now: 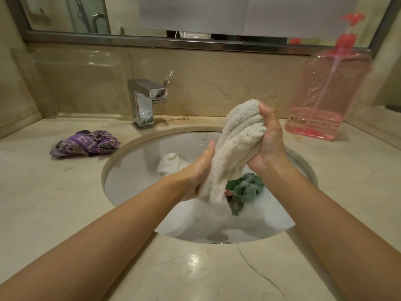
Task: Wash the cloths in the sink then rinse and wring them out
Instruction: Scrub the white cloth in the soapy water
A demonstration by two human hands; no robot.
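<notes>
1. The sink (130,170) held soapy water, a white cloth (171,164) at the back and a green cloth (245,187) in the foam; the pink bottle (325,92) on the counter (65,213) was nearly empty, with a little soap at the bottom.
2. A purple cloth (86,143) lay on the counter left of the sink, near the tap (145,103); the bottle stood right of the rim.
3. Both hands held the towel (234,148) above the sink; the right hand (269,142) clenched its upper end; the left hand (199,170) gripped its lower part, thumb up.
</notes>
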